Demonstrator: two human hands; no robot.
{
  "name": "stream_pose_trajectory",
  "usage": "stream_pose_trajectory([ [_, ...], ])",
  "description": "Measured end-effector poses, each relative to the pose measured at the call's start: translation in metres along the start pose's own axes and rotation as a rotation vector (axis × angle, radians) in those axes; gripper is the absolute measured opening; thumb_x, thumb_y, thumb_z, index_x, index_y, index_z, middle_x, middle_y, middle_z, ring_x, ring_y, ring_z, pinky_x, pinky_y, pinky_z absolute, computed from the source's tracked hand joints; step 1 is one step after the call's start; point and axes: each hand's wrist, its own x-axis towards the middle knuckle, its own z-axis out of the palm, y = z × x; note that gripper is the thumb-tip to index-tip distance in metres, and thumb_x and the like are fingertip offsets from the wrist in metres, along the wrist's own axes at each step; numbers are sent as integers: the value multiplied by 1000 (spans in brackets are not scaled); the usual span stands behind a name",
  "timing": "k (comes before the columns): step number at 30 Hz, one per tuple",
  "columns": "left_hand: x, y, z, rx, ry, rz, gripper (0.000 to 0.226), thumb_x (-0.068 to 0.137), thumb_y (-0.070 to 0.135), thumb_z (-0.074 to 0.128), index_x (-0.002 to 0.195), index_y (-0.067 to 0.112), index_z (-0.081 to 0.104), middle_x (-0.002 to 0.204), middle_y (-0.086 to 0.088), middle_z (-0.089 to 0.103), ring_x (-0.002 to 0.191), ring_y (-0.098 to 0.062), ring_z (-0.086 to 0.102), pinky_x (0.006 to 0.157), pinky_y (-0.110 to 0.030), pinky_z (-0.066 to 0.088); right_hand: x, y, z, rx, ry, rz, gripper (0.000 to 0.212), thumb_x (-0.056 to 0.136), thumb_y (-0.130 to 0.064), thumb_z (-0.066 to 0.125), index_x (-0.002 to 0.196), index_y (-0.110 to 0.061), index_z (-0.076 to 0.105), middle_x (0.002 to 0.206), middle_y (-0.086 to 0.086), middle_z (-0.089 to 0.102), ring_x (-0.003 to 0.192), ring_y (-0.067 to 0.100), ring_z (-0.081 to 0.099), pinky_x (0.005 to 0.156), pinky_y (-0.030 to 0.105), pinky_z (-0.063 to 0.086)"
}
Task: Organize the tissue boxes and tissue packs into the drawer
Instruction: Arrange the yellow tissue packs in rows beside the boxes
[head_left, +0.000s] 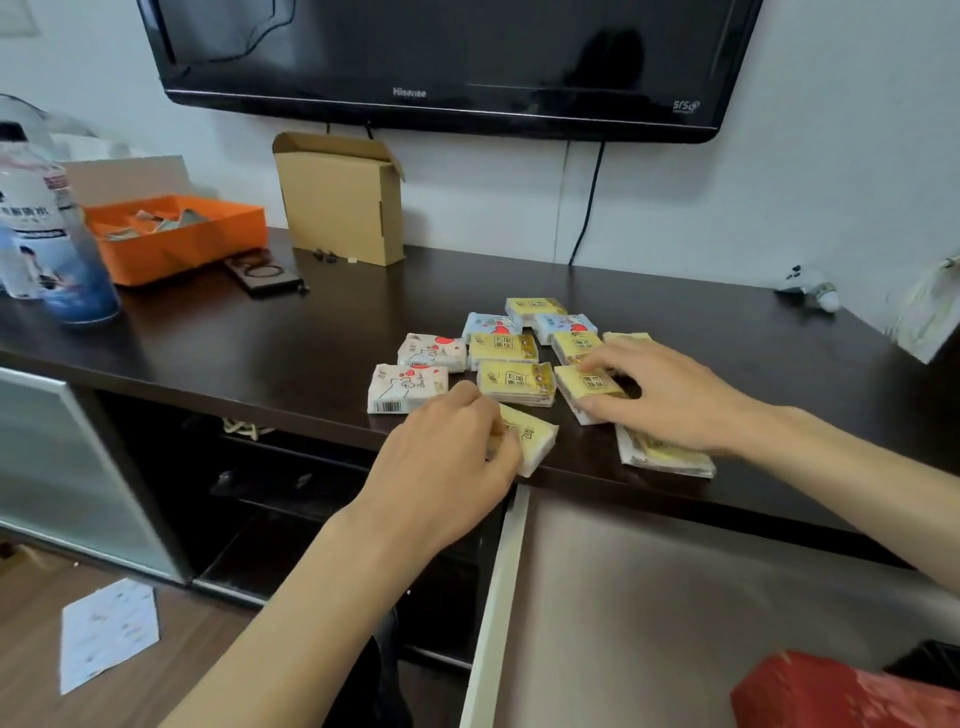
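Note:
Several small tissue packs lie on the dark cabinet top: yellow ones, two blue ones and two white-and-red ones. My left hand is closed on a yellow pack at the front edge. My right hand rests with its fingers on another yellow pack. One more yellow pack lies under my right wrist. Below the top, the open drawer shows a pale floor, with a red box in its near right corner.
An orange tray, an upright cardboard box, a dark flat device and plastic bottles stand at the back left. A television hangs on the wall above. White paper lies on the wooden floor.

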Motion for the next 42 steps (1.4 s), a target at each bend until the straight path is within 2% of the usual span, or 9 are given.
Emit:
stream_pose_trajectory([
  [5, 2, 6, 7, 13, -29, -40, 52, 82, 70, 53, 102, 22, 59, 103, 9, 53, 91, -12, 55, 67, -27, 44, -7, 9, 1, 129, -72, -64, 57, 92, -53, 68, 143, -32, 58, 149, -11, 53, 135, 10, 47, 112, 41, 42],
  [12, 1, 9, 9, 43, 6, -34, 42, 77, 60, 65, 104, 28, 59, 109, 9, 56, 95, -13, 57, 63, -28, 43, 2, 3, -6, 135, -133, -38, 55, 80, -54, 80, 128, -32, 64, 144, -10, 58, 131, 11, 54, 101, 31, 46],
  [15, -2, 11, 6, -81, 15, -29, 46, 73, 52, 72, 111, 32, 56, 111, 11, 56, 102, -12, 56, 73, -31, 52, 6, -8, -14, 120, -153, 12, 57, 77, -55, 84, 126, -34, 62, 134, -4, 59, 123, 15, 58, 104, 39, 50],
  [19, -7, 15, -4, -252, 23, -1, 59, 72, 44, 76, 125, 34, 51, 120, 14, 56, 112, -6, 53, 87, -29, 51, -17, -16, -30, 197, 14, 39, 65, 70, -62, 85, 125, -42, 58, 125, -10, 53, 114, 10, 55, 100, 39, 49],
  [25, -30, 17, -12, -444, -84, 88, 73, 70, 34, 81, 133, 42, 45, 130, 25, 51, 122, 6, 47, 100, -20, 45, -102, -13, -35, 320, 152, -45, 76, 60, -70, 81, 127, -55, 50, 117, -48, 45, 119, -16, 46, 86, 13, 43],
  [29, -48, 27, -5, -455, -302, 202, 78, 69, 41, 81, 136, 47, 41, 128, 25, 50, 124, 3, 48, 100, -22, 45, -158, -12, -23, 307, 131, -23, 77, 60, -76, 79, 128, -62, 47, 121, -47, 43, 122, -17, 45, 87, 0, 42],
  [35, -63, 50, 26, -73, -411, 332, 66, 77, 66, 57, 135, 40, 43, 122, 18, 40, 108, -6, 50, 88, -27, 49, -195, -14, 7, 251, 9, 94, 76, 57, -87, 73, 122, -60, 42, 118, -41, 45, 118, -8, 48, 86, 23, 48],
  [39, -62, 68, 52, 246, -323, 431, 54, 84, 68, 35, 109, 27, 62, 109, 3, 54, 97, -22, 57, 77, -34, 42, -197, -15, 18, 223, -104, 171, 75, 55, -93, 67, 117, -59, 39, 115, -40, 47, 108, -11, 51, 81, 26, 51],
  [42, -55, 76, 74, 412, -383, 437, 64, 87, 68, 35, 111, 19, 66, 113, -6, 61, 101, -30, 61, 71, -36, 37, -192, -16, 25, 180, -194, 202, 69, 60, -88, 69, 114, -55, 42, 109, -32, 54, 101, -7, 56, 81, 29, 53],
])
